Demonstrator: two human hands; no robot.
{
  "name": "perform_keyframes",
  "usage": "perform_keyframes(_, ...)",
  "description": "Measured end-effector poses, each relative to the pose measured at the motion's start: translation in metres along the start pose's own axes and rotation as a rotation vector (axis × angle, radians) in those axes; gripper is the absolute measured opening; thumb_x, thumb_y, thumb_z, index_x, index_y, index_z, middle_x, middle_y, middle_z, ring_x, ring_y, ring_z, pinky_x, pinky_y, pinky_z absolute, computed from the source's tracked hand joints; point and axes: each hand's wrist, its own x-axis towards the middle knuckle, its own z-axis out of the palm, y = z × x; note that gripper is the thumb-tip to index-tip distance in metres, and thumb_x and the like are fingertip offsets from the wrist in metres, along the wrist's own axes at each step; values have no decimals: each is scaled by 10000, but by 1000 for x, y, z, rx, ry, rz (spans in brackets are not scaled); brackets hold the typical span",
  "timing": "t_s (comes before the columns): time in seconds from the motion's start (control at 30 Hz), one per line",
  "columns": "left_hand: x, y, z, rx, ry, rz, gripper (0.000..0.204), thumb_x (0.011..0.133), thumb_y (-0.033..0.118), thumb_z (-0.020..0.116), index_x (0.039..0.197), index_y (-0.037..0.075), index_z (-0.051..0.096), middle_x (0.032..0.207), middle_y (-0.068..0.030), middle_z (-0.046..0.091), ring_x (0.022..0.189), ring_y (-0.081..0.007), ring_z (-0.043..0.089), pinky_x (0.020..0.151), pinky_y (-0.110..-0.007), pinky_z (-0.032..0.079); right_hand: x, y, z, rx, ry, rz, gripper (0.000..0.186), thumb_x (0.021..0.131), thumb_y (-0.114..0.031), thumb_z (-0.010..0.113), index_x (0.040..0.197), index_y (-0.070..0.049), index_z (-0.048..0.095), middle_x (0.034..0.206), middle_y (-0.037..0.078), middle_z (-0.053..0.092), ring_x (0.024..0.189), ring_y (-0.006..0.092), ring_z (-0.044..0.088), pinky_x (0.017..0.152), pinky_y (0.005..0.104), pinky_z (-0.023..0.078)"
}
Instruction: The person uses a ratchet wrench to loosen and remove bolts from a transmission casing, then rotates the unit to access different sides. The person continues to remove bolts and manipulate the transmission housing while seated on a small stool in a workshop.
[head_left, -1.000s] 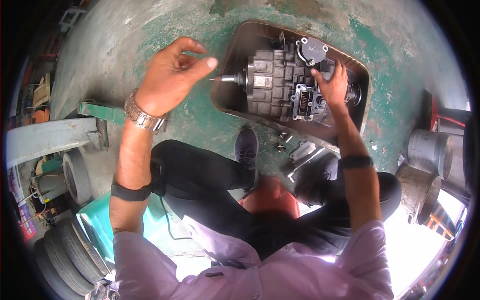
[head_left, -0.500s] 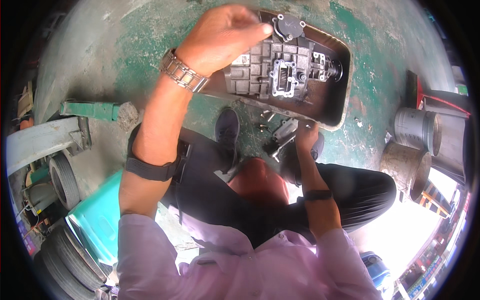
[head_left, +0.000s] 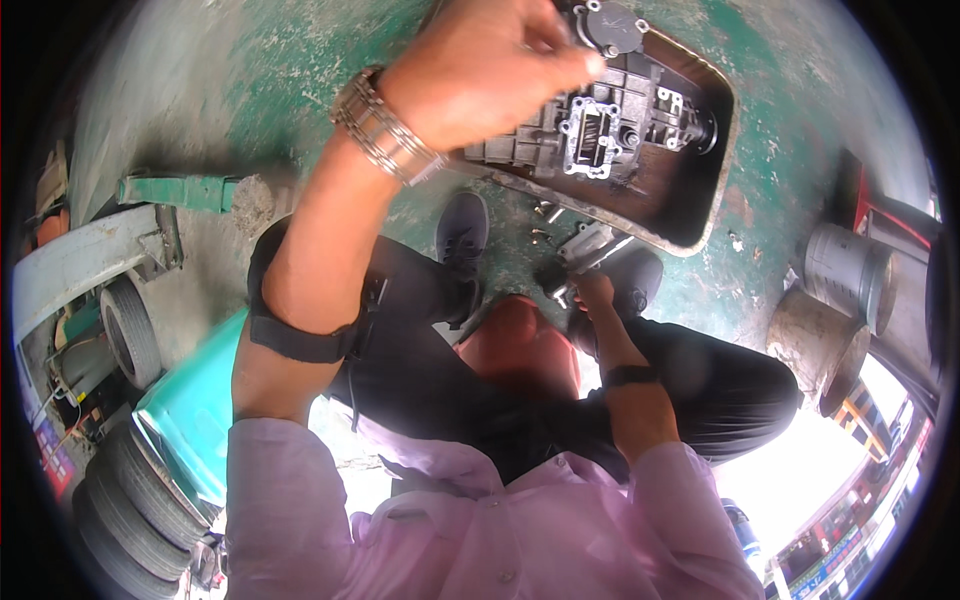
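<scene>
My left hand, blurred, reaches over the gearbox with curled fingers, beside the round cover plate on its top; whether it holds anything is unclear. The gearbox lies in a metal tray, its rectangular opening facing up. Low by my shoes, my right hand has its fingers closed at some metal parts, among them a silver tool and an oblong housing; what exactly it grips is hidden.
A red object sits between my legs. Metal cylinders stand at right. At left are a green metal arm, a grey beam, stacked tyres and a turquoise plastic item.
My left hand has moved right and upward over the gearbox. My right hand has left the gearbox and dropped to the parts outside the tray, its fingers now closed.
</scene>
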Motion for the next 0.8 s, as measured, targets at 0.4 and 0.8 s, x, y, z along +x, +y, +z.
perform_keyframes(0.4,-4,6,9,468,95,88,214,889,177,682,936,3,565,641,-1,572,578,-38,477,504,-242,385,-2,-30,4,251,3,152,366,704,-328,804,840,-17,666,711,82,637,556,184,630,470,330,557)
perform_keyframes(0.8,-2,-5,3,581,138,159,285,838,238,722,927,-5,602,762,-83,633,705,-135,592,641,-304,488,-30,-16,13,384,-148,172,151,711,-98,738,770,11,651,686,102,608,583,213,623,492,371,543)
